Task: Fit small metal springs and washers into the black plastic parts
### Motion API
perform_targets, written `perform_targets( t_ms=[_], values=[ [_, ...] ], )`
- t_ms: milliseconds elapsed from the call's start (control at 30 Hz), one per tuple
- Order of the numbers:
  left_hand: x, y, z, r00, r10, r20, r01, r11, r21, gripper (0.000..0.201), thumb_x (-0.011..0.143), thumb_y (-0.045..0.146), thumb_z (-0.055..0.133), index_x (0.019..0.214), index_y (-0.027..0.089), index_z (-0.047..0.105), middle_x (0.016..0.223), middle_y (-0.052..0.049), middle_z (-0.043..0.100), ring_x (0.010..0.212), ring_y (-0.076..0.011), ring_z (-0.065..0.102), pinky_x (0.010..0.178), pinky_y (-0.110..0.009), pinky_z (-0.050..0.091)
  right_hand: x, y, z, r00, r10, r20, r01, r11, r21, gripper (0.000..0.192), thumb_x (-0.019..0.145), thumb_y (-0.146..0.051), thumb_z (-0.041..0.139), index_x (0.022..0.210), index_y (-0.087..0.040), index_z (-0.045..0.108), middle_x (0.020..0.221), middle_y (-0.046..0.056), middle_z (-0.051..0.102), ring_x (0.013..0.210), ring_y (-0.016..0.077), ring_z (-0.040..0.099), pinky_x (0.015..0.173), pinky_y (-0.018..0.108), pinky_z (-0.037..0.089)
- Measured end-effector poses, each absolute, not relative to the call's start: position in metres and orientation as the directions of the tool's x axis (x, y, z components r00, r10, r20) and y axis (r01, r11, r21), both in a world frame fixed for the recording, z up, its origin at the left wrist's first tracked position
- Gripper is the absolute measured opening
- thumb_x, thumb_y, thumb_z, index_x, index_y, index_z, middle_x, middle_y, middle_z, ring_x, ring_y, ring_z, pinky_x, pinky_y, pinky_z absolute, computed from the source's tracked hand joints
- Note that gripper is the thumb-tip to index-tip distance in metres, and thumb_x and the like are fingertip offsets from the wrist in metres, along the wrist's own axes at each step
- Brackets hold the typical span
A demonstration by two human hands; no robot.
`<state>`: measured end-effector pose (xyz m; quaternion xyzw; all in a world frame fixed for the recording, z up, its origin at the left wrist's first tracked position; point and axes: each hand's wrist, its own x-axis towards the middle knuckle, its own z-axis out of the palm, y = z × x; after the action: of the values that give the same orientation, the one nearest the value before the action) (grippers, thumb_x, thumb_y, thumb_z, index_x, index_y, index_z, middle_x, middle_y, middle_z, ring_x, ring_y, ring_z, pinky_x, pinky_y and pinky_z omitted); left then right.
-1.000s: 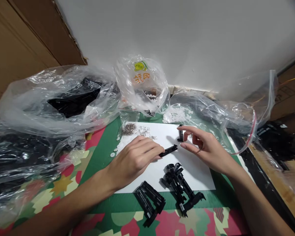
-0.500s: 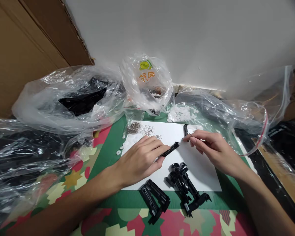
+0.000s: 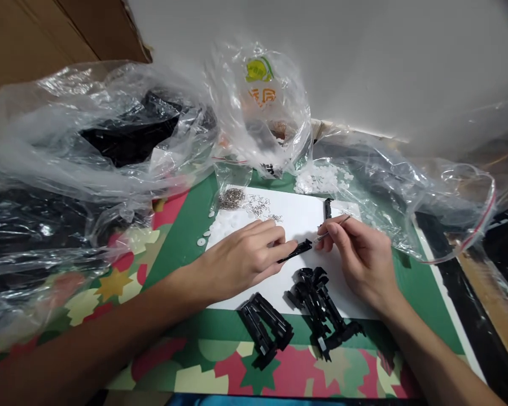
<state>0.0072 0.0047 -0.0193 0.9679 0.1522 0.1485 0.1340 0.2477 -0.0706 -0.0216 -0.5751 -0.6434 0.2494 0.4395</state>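
My left hand (image 3: 254,254) grips a narrow black plastic part (image 3: 300,250) over the white paper sheet (image 3: 245,282), its free end pointing right. My right hand (image 3: 359,254) is closed in a pinch on a thin metal tool, seemingly tweezers (image 3: 342,220), with its lower end close to the tip of the black part. Whether the tool touches the part, or holds something small, I cannot make out. Behind my right hand another black part (image 3: 328,207) lies on the paper. Nearer to me are two groups of black plastic parts (image 3: 266,327), (image 3: 322,310).
A heap of small metal springs (image 3: 232,198) and scattered ones lie at the paper's back left. White plastic pieces (image 3: 226,225) sit below them, and more white pieces (image 3: 322,179) behind. Clear plastic bags (image 3: 258,113) line the back and left. A cardboard box (image 3: 68,34) stands back left.
The camera view has tilted and shifted. My right hand has turned more upright, with the thin tool now showing above its fingers. My left hand still holds the black part.
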Motion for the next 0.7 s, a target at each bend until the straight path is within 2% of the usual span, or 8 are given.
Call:
perform_targets(
  t_ms=[233, 400, 700],
  values=[
    [0.0106, 0.0016, -0.0237, 0.903, 0.293, 0.315, 0.239, -0.95, 0.2, 0.023, 0.097, 0.003, 0.064, 0.117, 0.013, 0.069, 0.093, -0.007, 0.066, 0.084, -0.0233, 0.06, 0.078, -0.034, 0.048, 0.2453, -0.0717, -0.0257, -0.002, 0.947, 0.322, 0.574, 0.264, -0.775, 0.03, 0.112, -0.029, 0.05, 0.087, -0.023, 0.065, 0.071, 0.0, 0.067, 0.063, 0.015, 0.064, 0.063, 0.028, 0.05],
    [0.0095, 0.0016, -0.0256, 0.903, 0.31, 0.298, 0.249, -0.942, 0.226, 0.021, 0.097, 0.009, 0.069, 0.118, 0.013, 0.069, 0.097, -0.007, 0.067, 0.086, -0.0238, 0.061, 0.081, -0.035, 0.05, 0.2449, -0.0715, -0.0247, -0.07, 0.941, 0.331, 0.634, 0.298, -0.714, 0.027, 0.111, -0.024, 0.05, 0.088, -0.023, 0.065, 0.071, -0.001, 0.067, 0.06, 0.0135, 0.062, 0.062, 0.027, 0.049],
    [0.0112, 0.0006, -0.0263, 0.871, 0.334, 0.361, 0.26, -0.936, 0.239, 0.014, 0.1, 0.011, 0.066, 0.113, 0.011, 0.07, 0.095, -0.007, 0.062, 0.086, -0.023, 0.057, 0.076, -0.033, 0.048, 0.246, -0.0716, -0.0219, -0.124, 0.925, 0.359, 0.656, 0.348, -0.669, 0.025, 0.109, -0.019, 0.052, 0.088, -0.022, 0.065, 0.07, -0.002, 0.065, 0.06, 0.0121, 0.06, 0.061, 0.026, 0.047]
  ],
)
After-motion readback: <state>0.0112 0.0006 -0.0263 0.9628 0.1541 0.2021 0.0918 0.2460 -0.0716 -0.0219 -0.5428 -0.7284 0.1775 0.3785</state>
